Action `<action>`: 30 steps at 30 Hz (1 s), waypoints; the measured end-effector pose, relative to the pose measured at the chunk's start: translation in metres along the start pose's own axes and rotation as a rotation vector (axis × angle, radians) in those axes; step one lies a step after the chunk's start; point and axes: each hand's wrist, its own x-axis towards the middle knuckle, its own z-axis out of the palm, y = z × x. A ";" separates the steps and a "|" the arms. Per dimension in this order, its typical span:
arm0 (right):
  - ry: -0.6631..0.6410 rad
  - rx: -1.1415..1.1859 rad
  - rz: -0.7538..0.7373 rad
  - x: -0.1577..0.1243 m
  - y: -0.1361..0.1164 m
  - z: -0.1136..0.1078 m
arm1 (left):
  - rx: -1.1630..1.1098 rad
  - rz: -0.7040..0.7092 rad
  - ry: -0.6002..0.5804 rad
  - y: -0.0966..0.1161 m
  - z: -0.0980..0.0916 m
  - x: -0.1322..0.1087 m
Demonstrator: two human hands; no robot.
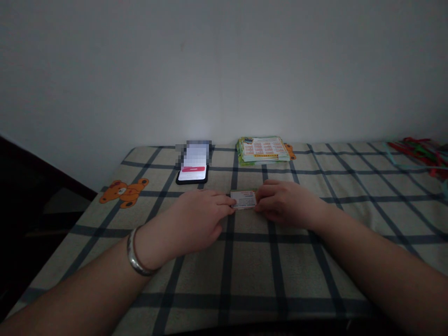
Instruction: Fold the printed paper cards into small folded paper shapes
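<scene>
A small printed paper (244,199), white with red and dark text and a greenish upper edge, lies on the tablecloth between my hands. It looks like a folded leaflet, though the folds cannot be made out. My left hand (196,217), with a silver bangle at the wrist, is stretched out flat. Its fingertips rest on the paper's left end, the thumb apart from them. At the right end, my right hand (289,203) has its fingers curled and pinched on the paper's edge, hiding that corner.
Behind the paper sits a stack of printed leaflets (266,149). A phone (192,175) with a lit screen lies left of it. Coloured ribbon-like strips (425,151) are heaped at the far right. The checked tablecloth (252,270) meets a grey wall (224,70).
</scene>
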 end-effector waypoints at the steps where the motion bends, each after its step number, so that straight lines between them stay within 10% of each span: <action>1: -0.003 0.002 0.003 -0.001 0.001 -0.001 | 0.000 0.001 -0.005 0.000 0.000 0.000; 30: -0.015 -0.012 0.046 0.004 -0.009 0.000 | -0.029 0.029 0.093 0.002 0.012 0.007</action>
